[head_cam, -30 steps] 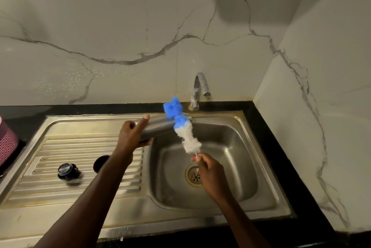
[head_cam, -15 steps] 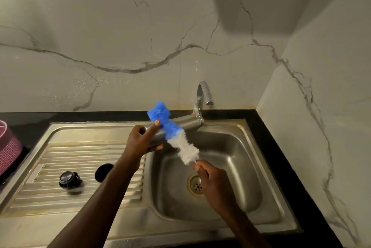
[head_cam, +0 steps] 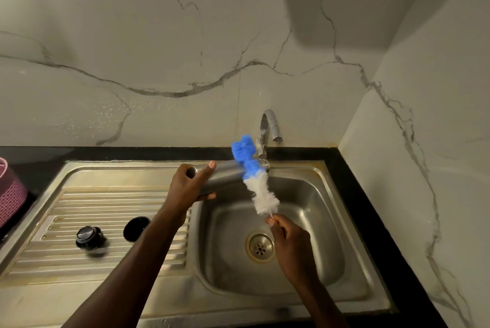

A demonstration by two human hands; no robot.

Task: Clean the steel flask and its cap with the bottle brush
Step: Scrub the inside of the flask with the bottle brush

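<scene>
The steel flask (head_cam: pixel 225 172) lies roughly level in the air over the back left corner of the sink basin (head_cam: pixel 313 221), its far end pointing toward the tap (head_cam: pixel 269 126). The left hand (head_cam: pixel 189 185) grips it near its near end, fingers (head_cam: pixel 205 197) curled underneath and the thumb laid along the top. Across the flask's far part lies the bottle brush (head_cam: pixel 254 179), tilted: its blue bristles sit over and behind the flask, just beside the tap's base, while its white bristles slope down toward the front of the basin. The right hand (head_cam: pixel 293 245) hovers above the drain (head_cam: pixel 259 247), its fingers closed narrowly in a pinch on the thin handle just below the white bristles. Left of the basin, on the ribbed drainboard (head_cam: pixel 79 203), stands a black cap (head_cam: pixel 88 237) with a shiny top, and closer to the basin a second round black piece (head_cam: pixel 135 228), partly hidden by the left forearm. Far left of the basin a pink basket (head_cam: pixel 10 192) rests on the black worktop (head_cam: pixel 371 208), which borders the sink below the marble wall (head_cam: pixel 132 49).
</scene>
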